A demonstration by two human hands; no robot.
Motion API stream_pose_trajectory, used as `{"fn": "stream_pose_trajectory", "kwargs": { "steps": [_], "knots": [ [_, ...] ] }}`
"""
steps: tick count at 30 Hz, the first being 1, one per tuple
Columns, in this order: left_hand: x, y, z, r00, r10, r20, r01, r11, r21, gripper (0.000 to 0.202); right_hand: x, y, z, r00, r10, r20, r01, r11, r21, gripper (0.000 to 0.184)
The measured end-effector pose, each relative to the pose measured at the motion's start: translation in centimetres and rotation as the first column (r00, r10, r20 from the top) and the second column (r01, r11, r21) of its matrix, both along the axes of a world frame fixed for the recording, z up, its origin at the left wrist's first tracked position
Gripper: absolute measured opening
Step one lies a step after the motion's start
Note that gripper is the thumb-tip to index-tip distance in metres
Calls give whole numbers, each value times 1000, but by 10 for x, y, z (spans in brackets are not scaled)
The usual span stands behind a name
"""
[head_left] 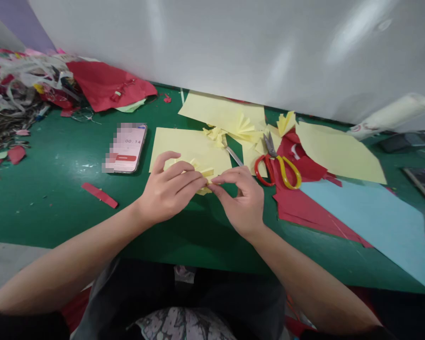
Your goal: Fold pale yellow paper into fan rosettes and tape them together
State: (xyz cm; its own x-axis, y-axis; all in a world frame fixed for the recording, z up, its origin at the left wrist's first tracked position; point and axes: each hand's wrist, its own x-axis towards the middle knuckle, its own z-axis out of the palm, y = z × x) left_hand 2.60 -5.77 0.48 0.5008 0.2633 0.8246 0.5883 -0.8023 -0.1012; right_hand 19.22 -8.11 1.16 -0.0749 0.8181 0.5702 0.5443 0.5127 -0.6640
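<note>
Both hands meet over a small folded piece of yellow paper (206, 174) near the table's front. My left hand (170, 189) curls its fingers over the piece and grips it from the left. My right hand (241, 198) pinches its right end between thumb and fingertips. Under the piece lies a flat yellow sheet (184, 144). Most of the folded piece is hidden by my fingers.
Red and yellow scissors (278, 165) lie to the right on red paper (304, 203). A blue sheet (378, 222) lies further right. A phone (127, 148) shows a timer at the left. Folded yellow fans (246, 125), more yellow sheets and a scrap pile (24, 89) lie on the green table (56, 198).
</note>
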Motion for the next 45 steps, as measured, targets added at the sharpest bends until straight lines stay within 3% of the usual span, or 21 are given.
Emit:
{"fn": "stream_pose_trajectory", "kwargs": {
  "steps": [4,8,16,22,24,26,29,32,34,37,41,43,45],
  "knots": [
    [0,-1,1,1000,10,-13,-11,1000,-17,10,4,4,0,988,-62,145,28,973,229,4],
    [-1,-1,2,1000,1,-17,-2,1000,-30,10,6,7,-1,967,-89,238,-2,934,357,2],
    [-1,1,2,998,35,-49,-35,999,-16,9,7,6,-5,912,-165,377,-21,897,442,8],
    [-2,3,0,999,30,-26,-32,996,-79,8,8,8,-8,860,-213,464,-36,881,472,12],
    [-1,5,0,998,52,31,-47,986,-158,4,10,10,-8,846,-240,476,-22,876,482,15],
    [-1,6,1,987,115,113,-75,949,-306,18,13,12,-7,842,-281,460,14,865,502,17],
    [-3,10,3,969,183,168,-55,817,-573,43,16,15,-4,836,-351,423,58,821,567,17],
    [-5,12,5,975,139,175,38,668,-743,44,18,16,-2,818,-411,402,61,757,650,16],
    [-5,12,6,974,124,191,75,618,-783,37,18,15,-1,814,-421,400,33,721,692,15],
    [-4,10,6,962,134,239,111,608,-786,27,19,14,-1,811,-404,423,-37,686,726,14],
    [-2,9,8,958,62,279,182,620,-763,27,21,13,0,797,-385,466,-121,654,747,11],
    [-2,8,9,957,48,286,196,623,-757,27,22,12,1,821,-344,455,-122,673,729,7],
    [-2,8,9,946,60,318,213,624,-752,25,23,12,3,887,-257,384,-85,726,683,19]
  ]
}}
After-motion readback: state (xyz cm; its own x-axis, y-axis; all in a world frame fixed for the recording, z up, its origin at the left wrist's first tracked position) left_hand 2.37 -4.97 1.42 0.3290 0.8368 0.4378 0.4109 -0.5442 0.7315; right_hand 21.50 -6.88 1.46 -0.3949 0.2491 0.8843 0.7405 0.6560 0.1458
